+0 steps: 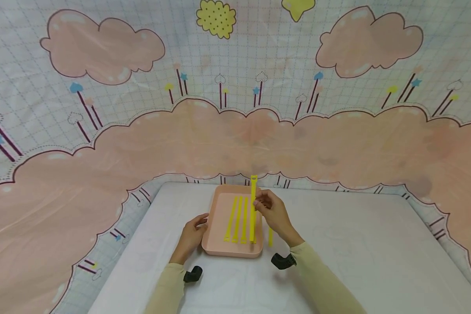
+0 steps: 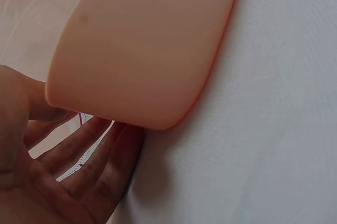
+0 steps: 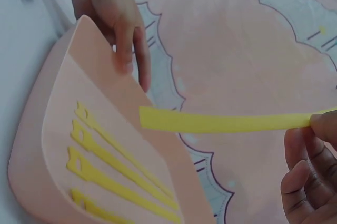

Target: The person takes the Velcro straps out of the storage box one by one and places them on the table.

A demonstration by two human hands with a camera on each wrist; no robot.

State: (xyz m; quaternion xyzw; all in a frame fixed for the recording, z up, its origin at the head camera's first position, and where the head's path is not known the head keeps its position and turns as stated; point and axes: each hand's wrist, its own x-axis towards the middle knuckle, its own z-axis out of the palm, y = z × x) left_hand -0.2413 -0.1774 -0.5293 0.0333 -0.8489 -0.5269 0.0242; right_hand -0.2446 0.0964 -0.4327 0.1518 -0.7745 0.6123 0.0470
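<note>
With the tray (image 1: 218, 218) held by its edge at 9 o'clock by the left hand (image 1: 191, 235), the yellow strap (image 1: 253, 226) pinched by the right hand (image 1: 276, 213) above the tray's 3 o'clock side could be laid crooked, and the 4 straps (image 3: 97, 140) inside nudged, if its free end were swung.

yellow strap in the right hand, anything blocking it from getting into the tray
Nothing visible does: the yellow strap that the right hand pinches is over the tray's right side. Four other straps lie flat inside.
</note>
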